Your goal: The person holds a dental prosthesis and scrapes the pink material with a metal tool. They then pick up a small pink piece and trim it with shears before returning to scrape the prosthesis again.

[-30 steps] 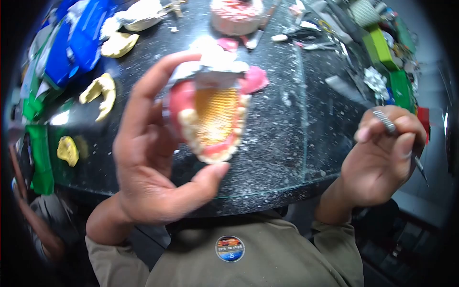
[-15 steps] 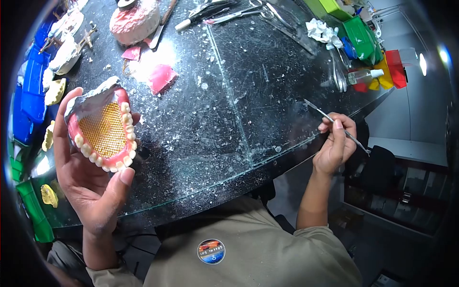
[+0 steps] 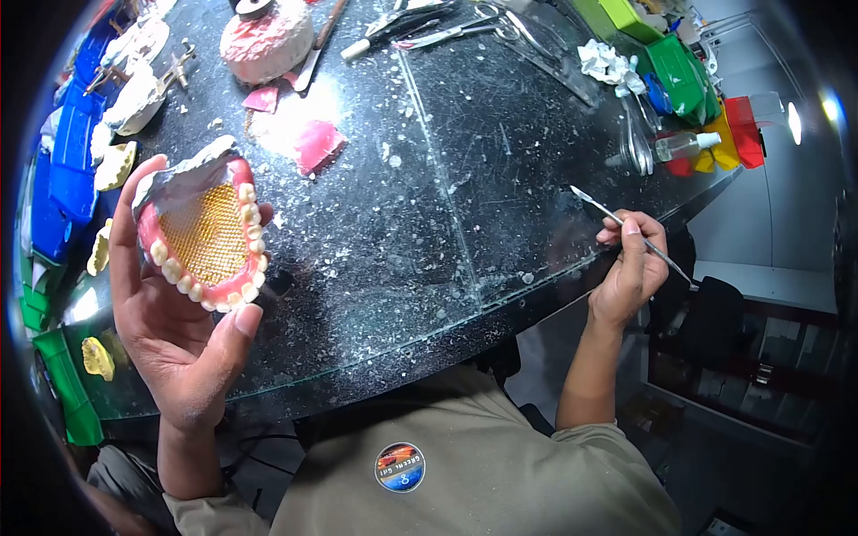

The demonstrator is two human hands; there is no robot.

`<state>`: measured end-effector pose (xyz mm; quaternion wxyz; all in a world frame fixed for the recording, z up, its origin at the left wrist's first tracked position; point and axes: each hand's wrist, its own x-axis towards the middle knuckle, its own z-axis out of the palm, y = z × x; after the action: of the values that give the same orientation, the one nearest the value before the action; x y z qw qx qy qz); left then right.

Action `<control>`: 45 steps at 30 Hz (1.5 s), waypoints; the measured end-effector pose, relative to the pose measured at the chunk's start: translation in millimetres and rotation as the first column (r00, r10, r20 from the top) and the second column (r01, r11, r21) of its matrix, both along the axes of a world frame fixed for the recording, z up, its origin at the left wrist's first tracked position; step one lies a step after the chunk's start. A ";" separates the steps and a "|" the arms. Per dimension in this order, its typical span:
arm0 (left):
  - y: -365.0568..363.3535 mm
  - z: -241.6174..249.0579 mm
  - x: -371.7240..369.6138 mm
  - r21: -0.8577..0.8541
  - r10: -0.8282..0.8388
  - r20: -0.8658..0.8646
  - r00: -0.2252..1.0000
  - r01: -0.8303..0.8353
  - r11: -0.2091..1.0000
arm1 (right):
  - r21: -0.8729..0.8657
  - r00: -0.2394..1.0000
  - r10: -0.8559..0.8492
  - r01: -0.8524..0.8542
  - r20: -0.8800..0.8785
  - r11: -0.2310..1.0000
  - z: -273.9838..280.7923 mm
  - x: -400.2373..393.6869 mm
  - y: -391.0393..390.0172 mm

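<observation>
My left hand [image 3: 183, 339] grips a denture [image 3: 214, 284] on a grey-white plaster cast [image 3: 179, 183], thumb at the front teeth and fingers around the far side. Pink wax-like gum carries a curved row of cream teeth, and a gold mesh [image 3: 206, 237] spans the palate. Held above the table's right front edge, my right hand [image 3: 631, 268] is closed around a thin metal wax carver [image 3: 601, 206], its blade tip pointing up and left. The carver is apart from the denture.
Pink wax pieces [image 3: 319, 147] lie on the dark, dusty glass table [image 3: 420, 259]. Behind them stand a round plaster block [image 3: 266, 45] and a knife [image 3: 310, 67]. Blue bins [image 3: 67, 179] and plaster casts line the left; pliers, a clear bottle [image 3: 684, 146] and green bins [image 3: 677, 76] sit right.
The view has shifted slightly, so the table and the left hand with the denture appear a little farther right. Both hands keep their grips, and the carver's blade shows more broadly.
</observation>
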<state>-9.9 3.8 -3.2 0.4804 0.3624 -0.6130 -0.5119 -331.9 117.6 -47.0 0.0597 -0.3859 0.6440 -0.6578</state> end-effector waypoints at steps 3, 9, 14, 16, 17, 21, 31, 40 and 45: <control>-2.1 -2.9 -1.0 -0.040 0.001 -0.041 0.999 -0.003 0.999 | 0.041 0.999 -0.015 0.013 0.037 0.999 0.7 0.7 -1.6; -7.2 -6.4 6.3 0.003 -0.149 -0.150 0.977 0.151 0.989 | -0.106 0.957 0.250 -0.235 0.149 0.966 26.0 41.8 -24.8; -8.8 -4.7 7.1 -0.029 -0.180 -0.157 0.971 0.177 0.984 | -0.165 0.706 0.708 -0.696 0.025 0.699 69.9 109.0 -67.2; -9.1 -4.3 6.9 -0.036 -0.171 -0.171 0.970 0.167 0.985 | -0.103 0.658 0.749 -0.753 -0.081 0.650 78.5 120.6 -82.2; -8.5 -3.6 7.1 -0.028 -0.172 -0.177 0.969 0.169 0.985 | -0.065 0.657 0.743 -0.753 -0.130 0.655 79.8 124.9 -86.0; -7.4 -1.7 10.3 -0.047 -0.208 -0.188 0.960 0.203 0.978 | 0.014 0.648 0.728 -0.745 -0.224 0.667 76.7 136.0 -94.6; -9.0 -6.3 12.7 -0.126 -0.256 -0.134 0.957 0.240 0.963 | 0.022 0.661 0.714 -0.730 -0.229 0.683 61.5 136.2 -92.5; -9.2 -6.2 12.5 -0.143 -0.258 -0.114 0.959 0.242 0.960 | 0.029 0.660 0.718 -0.731 -0.220 0.681 61.5 136.2 -91.4; -9.9 -8.0 12.4 -0.161 -0.263 -0.125 0.957 0.242 0.957 | 0.024 0.667 0.716 -0.728 -0.205 0.685 61.3 137.3 -90.5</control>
<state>2.5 -6.1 -11.2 0.4791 0.2070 -0.6533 -0.5485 -194.6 27.1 14.3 0.2392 -0.6744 0.4212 -0.5573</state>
